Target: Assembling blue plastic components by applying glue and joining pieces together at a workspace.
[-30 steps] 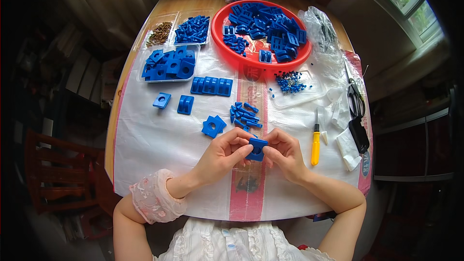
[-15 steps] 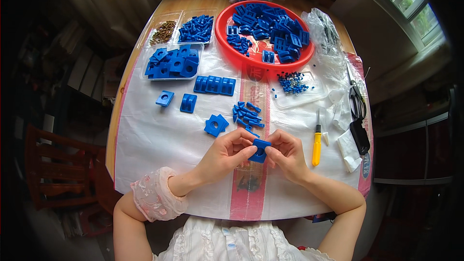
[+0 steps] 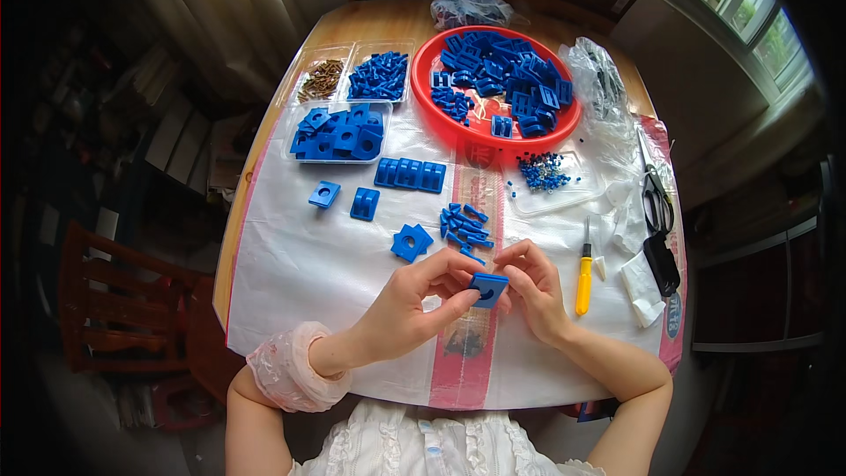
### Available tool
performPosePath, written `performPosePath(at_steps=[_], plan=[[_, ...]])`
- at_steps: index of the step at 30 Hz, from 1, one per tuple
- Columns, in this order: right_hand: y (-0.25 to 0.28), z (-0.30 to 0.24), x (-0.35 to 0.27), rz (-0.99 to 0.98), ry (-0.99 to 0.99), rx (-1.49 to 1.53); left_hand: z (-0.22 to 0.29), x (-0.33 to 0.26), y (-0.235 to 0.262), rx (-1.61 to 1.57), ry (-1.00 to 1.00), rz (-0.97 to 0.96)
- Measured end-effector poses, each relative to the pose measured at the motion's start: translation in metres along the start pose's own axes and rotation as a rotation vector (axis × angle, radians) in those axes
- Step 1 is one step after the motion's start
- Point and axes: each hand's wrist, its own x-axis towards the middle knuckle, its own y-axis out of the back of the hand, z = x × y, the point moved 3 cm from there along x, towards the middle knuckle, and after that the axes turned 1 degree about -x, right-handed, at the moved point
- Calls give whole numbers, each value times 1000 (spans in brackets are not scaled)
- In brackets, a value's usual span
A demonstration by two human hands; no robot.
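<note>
Blue square part (image 3: 490,289): off the table surface, in hand, on the person's side of the red basin (image 3: 420,88), roughly straight toward the body from it. Looks like stacked layers at the top edge. Face close to square, so no clear long axis; that upper edge runs mostly left-right, dipping slightly to the right. Holed face is tilted up toward the wearer (hole partly behind the thumb).

Left hand (image 3: 416,301) has it: thumb on the holed face, fingers behind, pinching from the left side. Part sits at the fingertips, to the right of that grip.

Right hand (image 3: 535,301) is just beside the part's right edge, fingers loosely curled. Can't tell if they touch it or pinch anything small. Left hand is the closer one, plainly in contact.

Outward, all off the basin:
- loose blue pegs (image 3: 465,226): near side, between basin and hands
- fanned square plates (image 3: 411,243): near side, further left than the pegs
- row of arched blue parts (image 3: 410,174): near-left
- clear tray of holed plates (image 3: 381,145): left
- small beads (image 3: 543,173): just beyond its near-right rim
- yellow-handled screwdriver (image 3: 583,286): near side, well to the right
</note>
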Motion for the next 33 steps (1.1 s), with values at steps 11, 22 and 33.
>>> performPosePath(at_steps=[11,22,33], plan=[[1,3,1,-43,17,-31,59,-47,30,136,-47,124],[-1,5,2,-56,29,-29,-4,-67,173,633,173,616],[-2,3,0,-54,32,-75,-20,-54,183,561,259,563]])
